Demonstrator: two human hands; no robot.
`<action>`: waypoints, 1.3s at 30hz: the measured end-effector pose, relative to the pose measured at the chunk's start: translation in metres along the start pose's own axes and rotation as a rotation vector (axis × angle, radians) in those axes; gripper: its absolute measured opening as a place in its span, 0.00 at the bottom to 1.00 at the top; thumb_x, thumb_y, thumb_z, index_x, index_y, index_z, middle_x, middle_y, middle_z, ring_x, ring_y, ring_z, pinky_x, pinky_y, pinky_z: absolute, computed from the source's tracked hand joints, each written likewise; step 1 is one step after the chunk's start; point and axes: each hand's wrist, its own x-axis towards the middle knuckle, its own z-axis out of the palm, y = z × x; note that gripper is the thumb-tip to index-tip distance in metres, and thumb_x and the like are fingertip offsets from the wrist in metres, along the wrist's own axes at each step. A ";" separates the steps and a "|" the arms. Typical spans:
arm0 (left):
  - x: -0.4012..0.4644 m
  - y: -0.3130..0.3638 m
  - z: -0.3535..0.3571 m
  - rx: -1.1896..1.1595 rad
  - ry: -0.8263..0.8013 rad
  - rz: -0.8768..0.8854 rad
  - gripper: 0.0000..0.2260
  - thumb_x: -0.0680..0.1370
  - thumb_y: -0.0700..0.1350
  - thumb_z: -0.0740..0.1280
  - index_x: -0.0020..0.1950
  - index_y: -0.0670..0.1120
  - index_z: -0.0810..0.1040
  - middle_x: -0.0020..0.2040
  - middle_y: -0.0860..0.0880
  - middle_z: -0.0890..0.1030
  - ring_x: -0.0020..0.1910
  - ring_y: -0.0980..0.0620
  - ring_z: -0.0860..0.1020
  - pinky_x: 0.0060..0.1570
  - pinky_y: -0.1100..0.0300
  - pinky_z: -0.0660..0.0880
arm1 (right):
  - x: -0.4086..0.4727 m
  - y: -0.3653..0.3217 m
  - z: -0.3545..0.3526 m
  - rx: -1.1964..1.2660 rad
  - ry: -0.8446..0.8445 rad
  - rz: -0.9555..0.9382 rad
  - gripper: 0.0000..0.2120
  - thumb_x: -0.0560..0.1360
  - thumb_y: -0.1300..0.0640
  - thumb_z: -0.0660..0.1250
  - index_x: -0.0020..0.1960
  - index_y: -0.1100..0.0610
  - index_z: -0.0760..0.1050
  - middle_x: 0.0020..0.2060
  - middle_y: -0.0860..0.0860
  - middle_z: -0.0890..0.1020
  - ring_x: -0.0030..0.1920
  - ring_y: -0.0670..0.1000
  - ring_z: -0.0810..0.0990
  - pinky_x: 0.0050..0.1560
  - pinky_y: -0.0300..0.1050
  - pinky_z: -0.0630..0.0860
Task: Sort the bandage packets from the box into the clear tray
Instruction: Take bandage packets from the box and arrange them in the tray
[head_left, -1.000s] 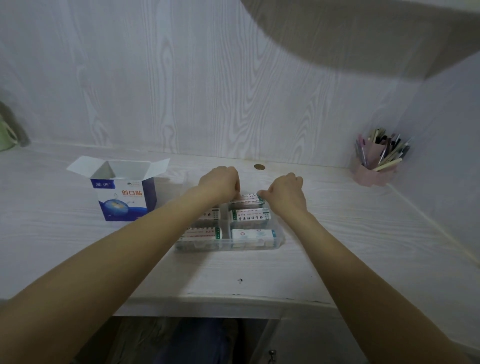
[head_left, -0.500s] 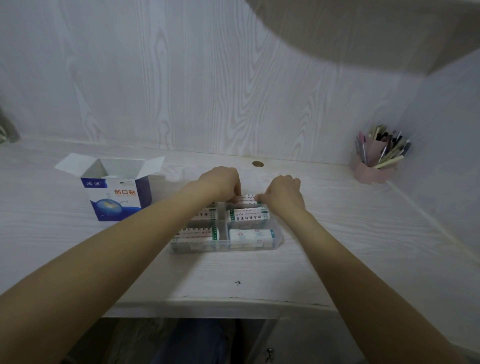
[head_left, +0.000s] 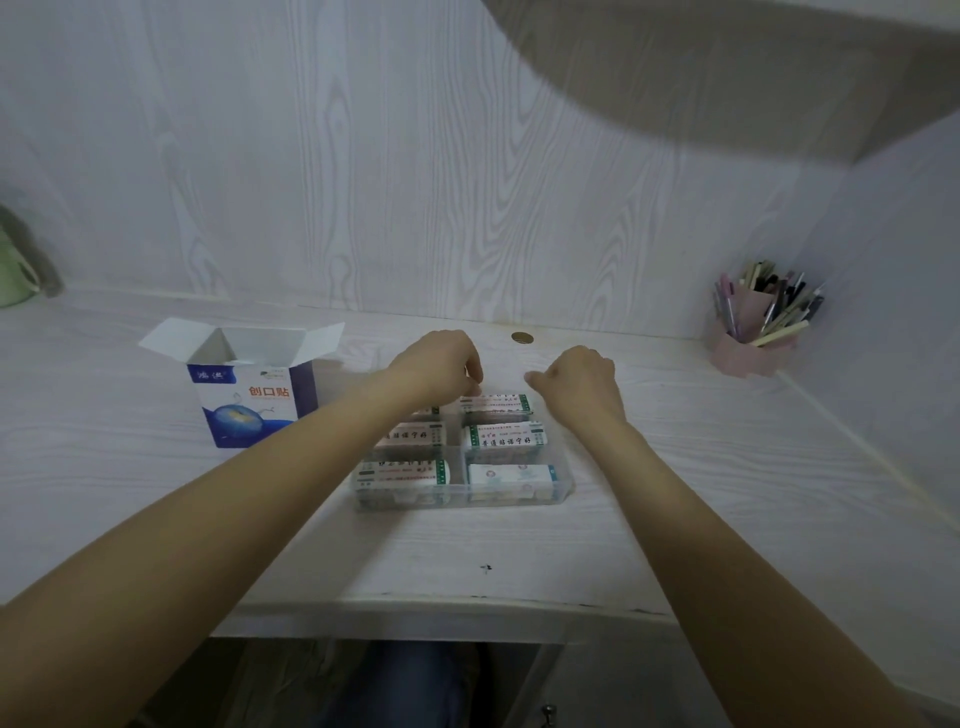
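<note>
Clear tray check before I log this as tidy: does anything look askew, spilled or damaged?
Nothing stands out. The clear plastic compartment tray sits square on the white desk, white bandage packets lying flat in compartments. The blue-and-white cardboard box stands upright, flaps open.

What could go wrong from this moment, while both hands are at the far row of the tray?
The left hand and right hand work at the far end of the light clear tray; a push could slide it. The packets look stacked near the rim, so one could perhaps slip out. The left forearm passes near the open box and could tip it.
</note>
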 end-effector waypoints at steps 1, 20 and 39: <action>-0.006 0.000 -0.003 -0.005 0.036 0.012 0.11 0.77 0.43 0.68 0.59 0.43 0.80 0.56 0.45 0.79 0.55 0.48 0.76 0.55 0.57 0.72 | -0.003 -0.005 -0.002 0.007 0.022 -0.042 0.17 0.76 0.51 0.65 0.33 0.60 0.73 0.41 0.57 0.77 0.53 0.57 0.72 0.44 0.47 0.69; -0.099 -0.152 -0.083 0.136 0.060 -0.152 0.45 0.69 0.52 0.76 0.77 0.45 0.53 0.76 0.46 0.58 0.74 0.46 0.56 0.70 0.53 0.58 | -0.044 -0.156 0.057 0.172 -0.228 -0.512 0.17 0.81 0.52 0.57 0.66 0.57 0.74 0.65 0.51 0.76 0.65 0.49 0.72 0.58 0.36 0.63; -0.162 -0.173 -0.053 0.033 0.422 0.229 0.35 0.65 0.47 0.78 0.68 0.45 0.69 0.61 0.49 0.71 0.59 0.51 0.66 0.56 0.66 0.62 | -0.102 -0.177 0.061 -0.305 0.054 -0.828 0.15 0.76 0.52 0.64 0.62 0.48 0.77 0.50 0.50 0.81 0.52 0.53 0.75 0.50 0.42 0.62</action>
